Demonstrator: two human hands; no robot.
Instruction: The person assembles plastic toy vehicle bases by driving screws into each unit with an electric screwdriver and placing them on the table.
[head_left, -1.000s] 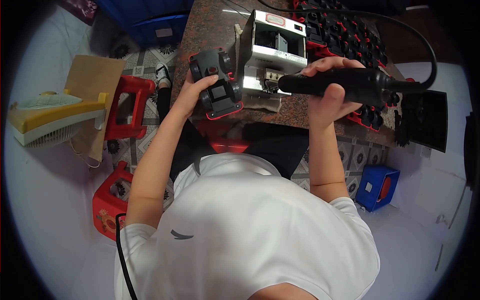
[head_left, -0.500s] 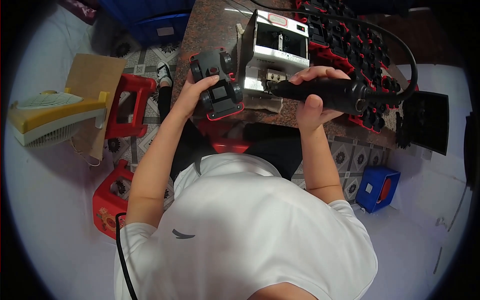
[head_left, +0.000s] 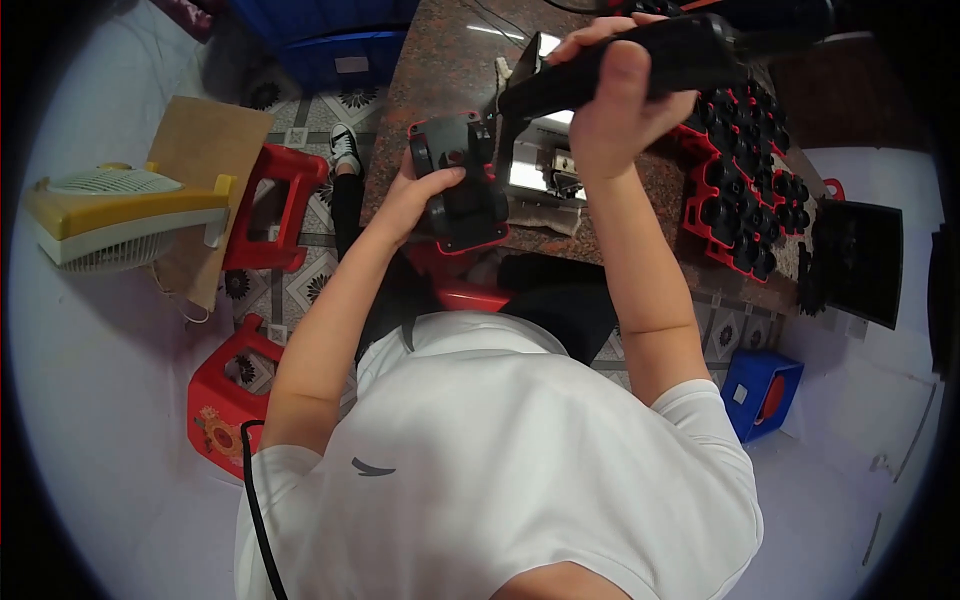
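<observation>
While the left hand (head_left: 408, 205) grips a black, red-edged plastic unit with wheel-like sides (head_left: 468, 208), thumb flat on its face and fingers mostly hidden, the unit hangs over the near left corner of the speckled brown stone worktop (head_left: 430, 70). Its long axis runs away from the person, far end leaning left, near end right; which end is the front cannot be told. And up comes the right hand (head_left: 610, 120), curled around a long black handheld tool (head_left: 680, 60), thumb on its near side, the narrow end aimed left and slightly down toward the unit's far right corner. Contact there cannot be made out.

Half a second ago that narrow end sat low, by the small metal block (head_left: 563, 163) at the near side of the silver metal box (head_left: 530, 178); now the tool is raised across the box, hiding much of it. The unit keeps its slant, and the whole scene sits a little farther right.

Room, then: the box crowds the unit's right side. Bare stone opens beyond the unit, with another strip between the box and the rows of black-and-red units (head_left: 745, 180). Past the worktop's left edge, it's patterned floor tiles (head_left: 318, 110) below.
</observation>
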